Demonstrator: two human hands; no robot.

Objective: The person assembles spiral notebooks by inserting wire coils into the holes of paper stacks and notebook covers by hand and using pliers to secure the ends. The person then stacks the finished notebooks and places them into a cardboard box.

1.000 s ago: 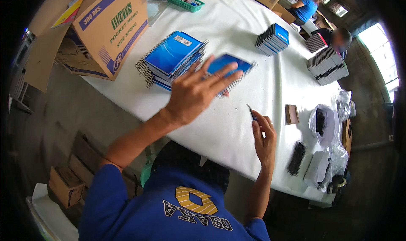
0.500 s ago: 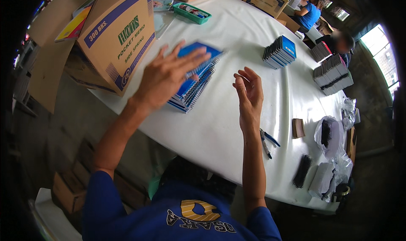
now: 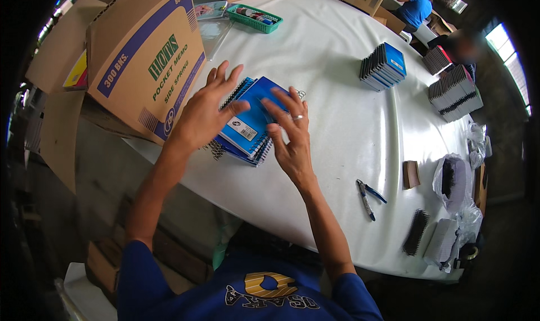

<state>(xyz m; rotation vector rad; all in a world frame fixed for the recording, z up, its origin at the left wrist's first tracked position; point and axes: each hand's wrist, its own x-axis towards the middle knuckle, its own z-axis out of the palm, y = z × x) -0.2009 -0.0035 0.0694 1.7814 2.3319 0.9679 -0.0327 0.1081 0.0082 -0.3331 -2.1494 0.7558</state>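
Observation:
A small stack of blue spiral notebooks [image 3: 244, 131] lies on the white-covered table between my hands. The top one shows its back cover with a white label, and wire coils stick out at both sides of the stack. My left hand [image 3: 208, 107] is at the stack's left side, fingers spread, with the thumb over the top cover. On the right side, my right hand [image 3: 291, 131] wears a ring and has its fingers apart, the fingertips over the cover's right edge. Whether either hand touches the covers I cannot tell. Neither hand grips anything.
A large cardboard box [image 3: 152, 68] stands open at the left. Behind are a green basket [image 3: 255, 18] and more boxes. To the right are notebook stacks [image 3: 383, 66], pliers [image 3: 371, 197], a small brown box [image 3: 411, 174], black wire coils [image 3: 416, 232] and plastic bags [image 3: 450, 180]. Other people sit beyond.
My right hand has moved left to the notebooks. My left hand has drawn back from across the stack to its left side, baring the labelled top cover.

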